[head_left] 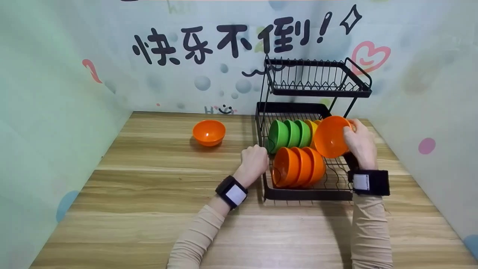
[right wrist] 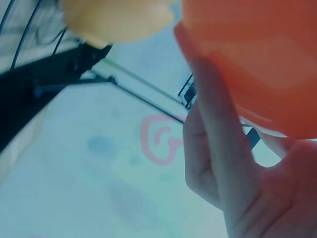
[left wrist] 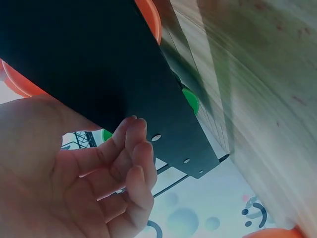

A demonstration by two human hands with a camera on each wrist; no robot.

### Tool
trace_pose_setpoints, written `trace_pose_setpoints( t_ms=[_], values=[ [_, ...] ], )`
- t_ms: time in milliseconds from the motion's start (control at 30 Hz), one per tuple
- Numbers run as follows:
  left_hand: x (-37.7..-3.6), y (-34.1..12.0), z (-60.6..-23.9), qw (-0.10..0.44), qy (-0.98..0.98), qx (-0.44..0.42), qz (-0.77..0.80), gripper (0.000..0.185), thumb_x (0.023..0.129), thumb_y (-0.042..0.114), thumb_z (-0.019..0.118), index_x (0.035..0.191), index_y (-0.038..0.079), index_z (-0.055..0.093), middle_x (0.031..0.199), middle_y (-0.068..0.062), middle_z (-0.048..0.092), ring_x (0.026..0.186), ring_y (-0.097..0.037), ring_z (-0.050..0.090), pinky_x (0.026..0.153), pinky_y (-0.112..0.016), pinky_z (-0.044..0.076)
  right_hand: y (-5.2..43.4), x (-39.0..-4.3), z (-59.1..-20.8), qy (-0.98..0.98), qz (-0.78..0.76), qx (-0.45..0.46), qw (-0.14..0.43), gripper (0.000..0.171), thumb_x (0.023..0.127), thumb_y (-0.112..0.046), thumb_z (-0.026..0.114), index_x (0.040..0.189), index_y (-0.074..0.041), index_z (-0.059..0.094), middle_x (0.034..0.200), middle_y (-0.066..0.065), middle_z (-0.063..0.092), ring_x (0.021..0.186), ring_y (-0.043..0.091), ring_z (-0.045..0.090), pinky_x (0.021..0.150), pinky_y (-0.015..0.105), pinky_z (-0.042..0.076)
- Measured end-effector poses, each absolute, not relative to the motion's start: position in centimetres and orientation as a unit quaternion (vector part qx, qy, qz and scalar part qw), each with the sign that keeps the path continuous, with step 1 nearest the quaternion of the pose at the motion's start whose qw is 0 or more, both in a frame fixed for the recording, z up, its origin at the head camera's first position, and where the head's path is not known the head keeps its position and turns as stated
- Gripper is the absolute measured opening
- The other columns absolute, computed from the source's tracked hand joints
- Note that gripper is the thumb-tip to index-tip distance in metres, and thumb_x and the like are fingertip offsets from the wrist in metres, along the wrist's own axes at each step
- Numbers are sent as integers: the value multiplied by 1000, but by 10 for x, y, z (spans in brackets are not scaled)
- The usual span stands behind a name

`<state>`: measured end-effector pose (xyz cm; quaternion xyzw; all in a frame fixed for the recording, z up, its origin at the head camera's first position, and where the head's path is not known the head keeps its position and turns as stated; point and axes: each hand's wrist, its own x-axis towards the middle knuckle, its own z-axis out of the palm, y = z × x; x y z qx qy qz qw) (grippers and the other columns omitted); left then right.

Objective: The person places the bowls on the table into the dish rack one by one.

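My right hand (head_left: 361,144) holds an orange bowl (head_left: 330,137) by its rim, thumb inside and fingers along the outside. This bowl (right wrist: 262,64) is tilted on its side above the right part of the black dish rack (head_left: 306,194). With curled fingers, my left hand (head_left: 254,164) grips the rack's left side; in the left wrist view the fingertips lie against the black side wall (left wrist: 99,64). Three orange bowls (head_left: 285,168) stand on edge in the front row of the lower tier. Behind them are three green bowls (head_left: 278,136) and yellow bowls (head_left: 310,129), partly covered by the held bowl.
Another orange bowl (head_left: 209,133) sits upright on the wooden table (head_left: 149,186), left of the rack. The rack's upper tier (head_left: 317,91) rises over the back of the lower one. A printed backdrop (head_left: 186,86) closes off the rear and sides.
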<state>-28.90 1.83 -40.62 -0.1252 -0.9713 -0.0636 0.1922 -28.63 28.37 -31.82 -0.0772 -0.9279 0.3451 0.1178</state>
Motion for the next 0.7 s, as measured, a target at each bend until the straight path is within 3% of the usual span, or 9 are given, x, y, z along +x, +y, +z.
trace_pose_setpoints(
  t_ms=[233,433,600,700],
  values=[
    [-282,18,-398,173,-975,-123,-61,21,87,23,60,80,9,73,84,-10,71,74,-27,70,54,-38,54,286,-288,-320,-954,262,-110,91,53,93,-36,32,142,-18,42,134,25,51,111,43,52,73,50,42],
    [-284,17,-401,179,-974,-127,-56,21,87,23,60,81,8,73,84,-10,72,73,-26,70,54,-38,54,286,-287,-321,-968,216,-115,47,56,93,-36,31,145,-15,36,132,30,49,109,45,48,80,57,39],
    [-284,16,-401,173,-975,-127,-60,21,87,23,60,81,8,73,85,-10,72,74,-27,70,55,-39,55,285,-285,-323,-976,195,-99,14,59,90,-33,33,145,-11,34,124,33,52,96,44,52,76,55,39],
    [-285,16,-401,169,-975,-126,-65,22,87,23,59,81,8,73,85,-10,71,74,-27,70,55,-39,55,284,-285,-325,-980,180,-86,0,58,88,-33,34,141,-10,39,122,35,52,97,47,53,77,57,40]
  ],
)
